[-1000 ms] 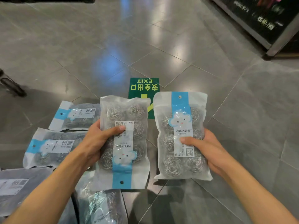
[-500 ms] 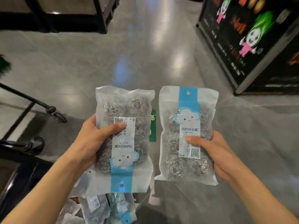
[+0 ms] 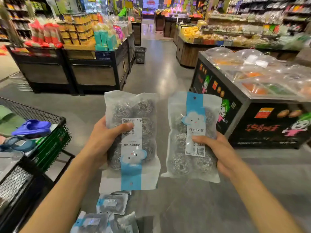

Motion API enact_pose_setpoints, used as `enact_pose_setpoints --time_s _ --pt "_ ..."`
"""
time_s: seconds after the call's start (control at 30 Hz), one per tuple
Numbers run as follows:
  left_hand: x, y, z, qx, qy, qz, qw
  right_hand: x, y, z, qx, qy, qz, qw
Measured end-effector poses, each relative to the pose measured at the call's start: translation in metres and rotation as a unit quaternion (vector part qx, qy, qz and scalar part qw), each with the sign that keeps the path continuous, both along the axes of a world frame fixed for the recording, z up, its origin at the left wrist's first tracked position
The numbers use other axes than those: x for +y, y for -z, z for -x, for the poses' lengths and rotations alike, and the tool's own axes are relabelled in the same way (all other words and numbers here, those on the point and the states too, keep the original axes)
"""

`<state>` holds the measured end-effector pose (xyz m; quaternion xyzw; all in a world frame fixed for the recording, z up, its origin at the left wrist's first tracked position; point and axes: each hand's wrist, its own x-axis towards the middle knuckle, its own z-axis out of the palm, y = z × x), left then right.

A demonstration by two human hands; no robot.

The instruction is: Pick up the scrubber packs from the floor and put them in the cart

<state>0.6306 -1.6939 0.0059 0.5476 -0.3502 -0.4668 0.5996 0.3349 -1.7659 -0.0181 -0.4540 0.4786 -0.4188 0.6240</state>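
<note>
Both packs raised, left hand (image 3: 102, 140) gripping one pack (image 3: 133, 140), right hand (image 3: 217, 152) another (image 3: 191, 137), fingers hidden behind.

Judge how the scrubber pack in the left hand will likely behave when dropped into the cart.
The scrubber pack is probably light: the left hand holds it by one edge. Its film looks glossy, so the grip may slip. Its lumpy steel balls should keep it from rolling in the cart.

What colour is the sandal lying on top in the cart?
Purple-blue; the sandal shows best in the head view, at the left.
</note>
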Motion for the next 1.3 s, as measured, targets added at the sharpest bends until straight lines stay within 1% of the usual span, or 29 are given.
enact_pose_setpoints --time_s 0.13,0.27,0.67,0.83,1.0,1.1,1.2,1.3 --pt "0.007 -0.038 -0.001 -0.005 0.002 0.031 1.0 0.009 -0.041 -0.004 -0.004 0.009 0.029 1.0" --pt "0.008 -0.055 -0.006 -0.006 0.007 0.051 0.999 0.013 -0.061 -0.008 -0.013 0.018 0.044 0.999" --pt "0.002 -0.083 -0.052 -0.001 0.005 0.073 0.997 0.011 -0.09 -0.053 -0.009 0.003 0.074 0.997" --pt "0.017 -0.085 -0.073 -0.008 -0.021 0.07 0.997 0.009 -0.096 -0.079 -0.018 -0.031 0.082 0.996" --pt "0.045 -0.08 -0.092 -0.001 -0.077 0.068 0.995 0.006 -0.1 -0.112 -0.021 -0.092 0.078 0.992" --pt "0.07 -0.077 -0.099 0.004 -0.139 0.071 0.988 0.002 -0.102 -0.135 -0.009 -0.151 0.073 0.986" --pt "0.102 -0.073 -0.101 -0.005 -0.223 0.072 0.972 -0.001 -0.104 -0.159 0.001 -0.217 0.075 0.973" --pt "0.142 -0.074 -0.091 -0.005 -0.309 0.064 0.949 -0.001 -0.105 -0.183 0.0 -0.299 0.067 0.952"
